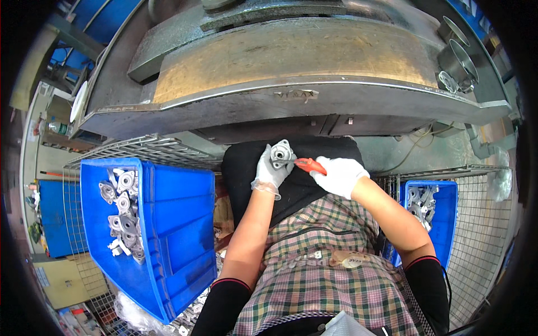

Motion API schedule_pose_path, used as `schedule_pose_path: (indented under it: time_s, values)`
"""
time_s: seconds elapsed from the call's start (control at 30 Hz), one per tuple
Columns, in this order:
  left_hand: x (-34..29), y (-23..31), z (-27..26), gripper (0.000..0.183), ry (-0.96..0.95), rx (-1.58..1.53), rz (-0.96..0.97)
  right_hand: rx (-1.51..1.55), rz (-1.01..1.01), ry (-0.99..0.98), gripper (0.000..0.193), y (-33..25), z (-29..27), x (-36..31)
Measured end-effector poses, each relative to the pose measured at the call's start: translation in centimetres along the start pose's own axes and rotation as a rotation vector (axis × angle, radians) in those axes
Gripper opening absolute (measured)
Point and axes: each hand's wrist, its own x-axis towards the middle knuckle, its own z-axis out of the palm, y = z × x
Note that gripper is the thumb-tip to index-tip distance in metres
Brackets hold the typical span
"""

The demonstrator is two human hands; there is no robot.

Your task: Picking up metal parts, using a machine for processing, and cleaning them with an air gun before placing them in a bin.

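Over my lap, my gloved left hand (272, 169) grips a grey cast metal part (281, 153) with a round hole in its middle. In my gloved right hand (339, 175) is a red-handled tool (310, 165), its thin dark tip touching or just in front of the part. The kind of tool is hard to tell, since the fingers cover much of its handle. Beneath both hands a black cloth (297, 199) lies across my knees, above a plaid apron (314, 285).
On the left a blue bin (179, 235) holds several metal castings (128, 215); a smaller blue bin (449, 224) with castings stands right. Wire mesh cages (482, 224) surround both. Ahead is a metal workbench edge (224, 115) with a wooden board (291, 56) and metal cups (457, 60).
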Motion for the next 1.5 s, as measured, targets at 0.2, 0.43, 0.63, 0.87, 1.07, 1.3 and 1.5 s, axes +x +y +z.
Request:
schedule_pose_path:
  time_s: [0.2,0.43,0.63,0.87,1.07,1.3,1.5]
  values:
    - [-0.5,0.1,0.2,0.06,-0.095,0.062,-0.016,-0.018,0.035,0.009,0.041,0.7,-0.1,-2.1]
    - [-3.2,-0.7,3.1,0.067,-0.176,0.11,-0.097,0.248,0.064,0.399,0.042,6.8,-3.8,-9.3]
    - [-7.4,-2.6,8.6,0.068,-0.158,0.295,-0.143,0.537,0.277,1.272,0.031,20.1,-8.4,-17.6]
    - [-9.0,-4.9,12.4,0.071,-0.293,0.57,-0.242,0.489,0.69,1.626,0.048,41.2,-8.4,-25.9]
    - [-8.9,-6.9,13.8,0.07,-0.221,0.766,-0.206,-0.004,1.001,1.591,0.053,40.5,-5.7,-26.6]
    - [-9.1,-11.3,17.0,0.068,-0.186,0.99,-0.251,0.416,0.193,1.207,0.034,15.8,0.4,-15.1]
    - [-10.4,-14.9,19.1,0.064,-0.025,1.388,-0.235,1.012,0.076,0.649,0.044,8.3,3.4,-11.8]
